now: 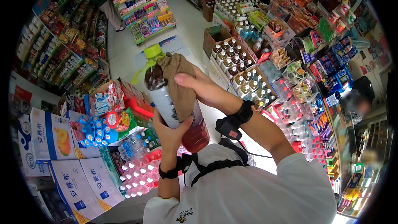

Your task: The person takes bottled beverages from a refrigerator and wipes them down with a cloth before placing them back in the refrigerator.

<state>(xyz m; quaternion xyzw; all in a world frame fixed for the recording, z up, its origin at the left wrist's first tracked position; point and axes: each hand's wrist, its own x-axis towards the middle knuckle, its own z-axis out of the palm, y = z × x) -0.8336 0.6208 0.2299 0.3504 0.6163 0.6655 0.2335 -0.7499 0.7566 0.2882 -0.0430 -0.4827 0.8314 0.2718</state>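
Note:
A large bottle [157,96] of dark reddish drink, with a pale label and a lime-green cap, is held up tilted in front of me. My left hand [169,132] is wrapped round its lower part. A brown cloth [182,93] lies over the bottle's right side and reaches up to its shoulder. My right hand [202,88] presses this cloth against the bottle, thumb on top. The fingers behind the bottle and cloth are partly hidden. A green strap-like loop [141,74] hangs from the bottle's neck.
White cartons [56,135] are stacked at the left, beside packs of pink-capped bottles [141,177]. Boxes of dark bottles [234,58] and snack displays stand to the right. A person [105,2] stands by the far-left shelves; another person [360,99] is behind the right counter.

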